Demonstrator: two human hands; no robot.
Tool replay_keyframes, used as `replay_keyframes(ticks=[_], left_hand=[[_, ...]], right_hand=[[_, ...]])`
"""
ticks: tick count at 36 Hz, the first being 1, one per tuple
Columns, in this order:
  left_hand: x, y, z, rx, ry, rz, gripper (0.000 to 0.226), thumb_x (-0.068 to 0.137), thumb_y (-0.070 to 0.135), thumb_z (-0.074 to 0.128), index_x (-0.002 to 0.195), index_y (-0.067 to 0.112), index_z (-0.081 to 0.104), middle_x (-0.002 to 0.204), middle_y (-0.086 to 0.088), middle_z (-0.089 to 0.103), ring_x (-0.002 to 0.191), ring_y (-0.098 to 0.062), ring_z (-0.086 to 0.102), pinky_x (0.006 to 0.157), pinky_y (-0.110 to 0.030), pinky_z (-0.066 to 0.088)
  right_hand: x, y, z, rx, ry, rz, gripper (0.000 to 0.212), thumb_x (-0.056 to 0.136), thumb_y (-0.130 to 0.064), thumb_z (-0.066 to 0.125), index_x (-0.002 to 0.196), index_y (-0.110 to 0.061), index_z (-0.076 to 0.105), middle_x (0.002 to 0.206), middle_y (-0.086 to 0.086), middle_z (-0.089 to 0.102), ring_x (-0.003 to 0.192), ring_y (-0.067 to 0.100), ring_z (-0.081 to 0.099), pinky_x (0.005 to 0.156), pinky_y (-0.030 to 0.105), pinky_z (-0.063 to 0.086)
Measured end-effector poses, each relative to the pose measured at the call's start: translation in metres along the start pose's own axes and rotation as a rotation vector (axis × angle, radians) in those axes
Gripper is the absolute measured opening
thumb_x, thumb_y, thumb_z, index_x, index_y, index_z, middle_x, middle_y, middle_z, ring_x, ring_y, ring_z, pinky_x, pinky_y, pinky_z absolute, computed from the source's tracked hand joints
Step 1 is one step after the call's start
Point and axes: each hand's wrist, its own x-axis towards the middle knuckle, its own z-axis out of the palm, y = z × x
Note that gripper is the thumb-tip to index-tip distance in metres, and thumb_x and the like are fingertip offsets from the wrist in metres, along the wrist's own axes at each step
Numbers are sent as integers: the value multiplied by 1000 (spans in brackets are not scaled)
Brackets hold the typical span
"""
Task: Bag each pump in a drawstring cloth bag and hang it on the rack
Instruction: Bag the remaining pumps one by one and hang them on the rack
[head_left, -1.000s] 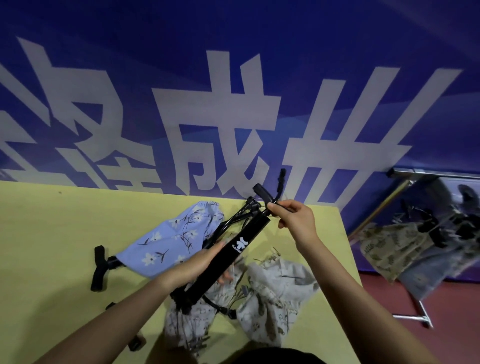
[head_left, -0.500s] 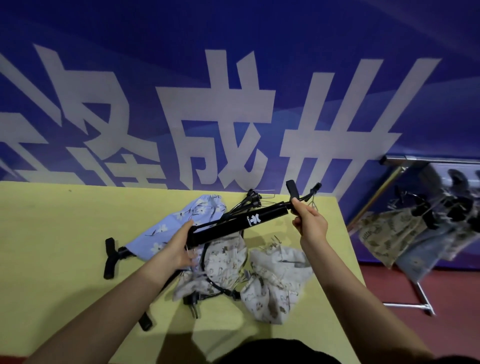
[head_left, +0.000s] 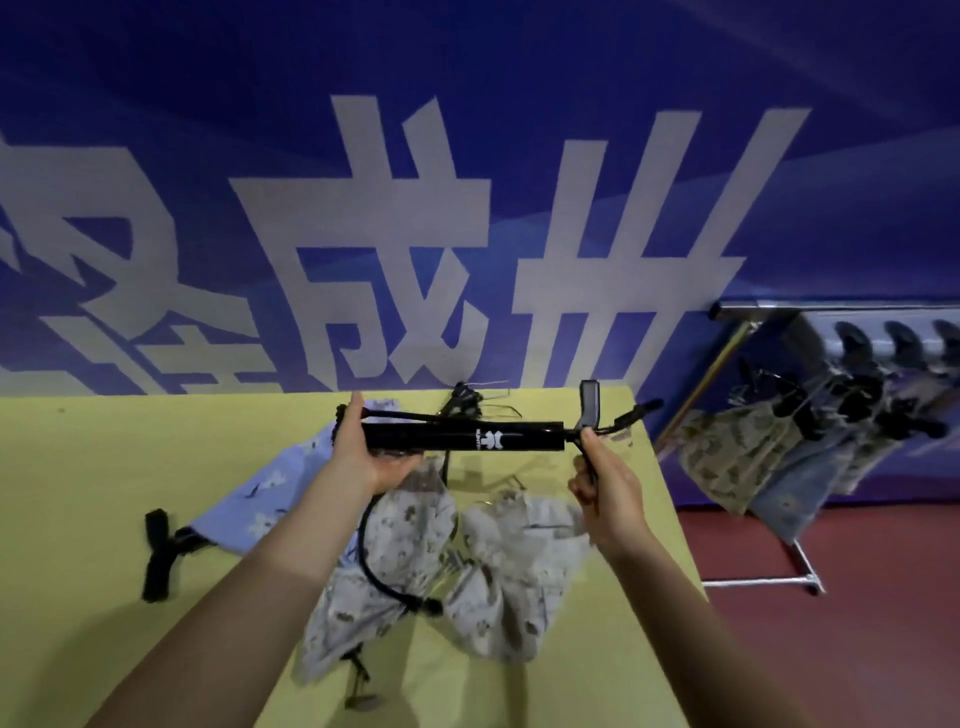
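The left hand (head_left: 371, 457) grips the left end of the black pump (head_left: 462, 436), fingers curled around the barrel. The right hand (head_left: 605, 483) grips the T-handle (head_left: 588, 413) at the right end. The pump is level at frame centre, above beige cloth bags (head_left: 514, 561) on the yellow worktop (head_left: 104, 493). The rack (head_left: 831, 312) stands at right.
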Motion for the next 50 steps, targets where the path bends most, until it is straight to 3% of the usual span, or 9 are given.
replay_keyframes(ticks=[7, 15, 24, 27, 29, 39, 43, 45, 50], left_hand=[[2, -39, 27, 73, 199, 81, 61, 82, 53, 66, 124, 11, 54, 109, -9, 63, 91, -25, 62, 80, -36, 51], [-3, -83, 41, 63, 171, 146, 24, 87, 30, 66, 91, 8, 56, 92, -12, 59, 80, -22, 60, 73, -34, 55], [9, -133, 53, -131, 132, 264, 20, 85, 24, 67, 92, 7, 58, 100, -14, 60, 89, -26, 63, 84, -36, 56], [11, -150, 67, -116, 25, 254, 19, 87, 20, 62, 99, 5, 60, 95, -13, 67, 91, -24, 65, 69, -32, 60], [16, -159, 76, -92, -16, 241, 26, 88, 18, 61, 109, 2, 59, 102, -16, 67, 98, -26, 64, 81, -34, 57], [26, -156, 67, 396, -196, 159, 37, 83, 31, 63, 116, 14, 59, 100, -1, 69, 94, -16, 60, 101, -33, 44], [27, -147, 40, 817, -63, 235, 58, 74, 58, 71, 116, 20, 57, 117, 1, 59, 108, -16, 60, 97, -34, 50], [26, -141, 30, 945, 59, 365, 37, 83, 56, 63, 102, 24, 59, 109, 1, 60, 104, -17, 60, 84, -30, 51], [42, -126, -11, 1455, 357, 411, 48, 93, 44, 56, 58, 15, 41, 53, 2, 39, 48, -14, 44, 53, -27, 30]], right_hand=[[5, -16, -39, 139, -3, 47, 15, 83, -25, 63, 83, -11, 58, 60, 0, 49, 48, 9, 42, 51, 20, 39], [19, -33, -71, 501, 38, 104, 18, 78, -34, 69, 86, -18, 68, 84, 1, 66, 79, 13, 65, 75, 24, 58], [36, -43, -42, 225, -164, 309, 105, 55, -63, 82, 144, -33, 35, 133, 16, 47, 121, 30, 52, 96, 46, 48], [37, -40, -19, 161, -249, 432, 82, 59, -68, 77, 125, -24, 58, 127, 18, 57, 115, 34, 59, 95, 51, 49], [45, -40, -13, 191, -288, 521, 62, 76, -64, 65, 116, -17, 66, 122, 19, 64, 114, 36, 60, 102, 54, 44], [84, -36, -38, 59, -231, 454, 11, 93, -18, 51, 87, -11, 58, 85, 9, 65, 81, 25, 62, 82, 34, 49], [95, -35, -50, -117, -192, 330, 8, 93, -11, 55, 94, -5, 59, 89, 12, 65, 84, 25, 66, 73, 34, 56], [97, -35, -56, -191, -158, 276, 6, 92, -6, 57, 95, -1, 58, 90, 16, 65, 89, 28, 67, 72, 34, 60], [95, -28, -70, -398, -169, 183, 10, 88, 2, 61, 87, -8, 62, 86, 11, 64, 85, 23, 65, 67, 25, 57]])
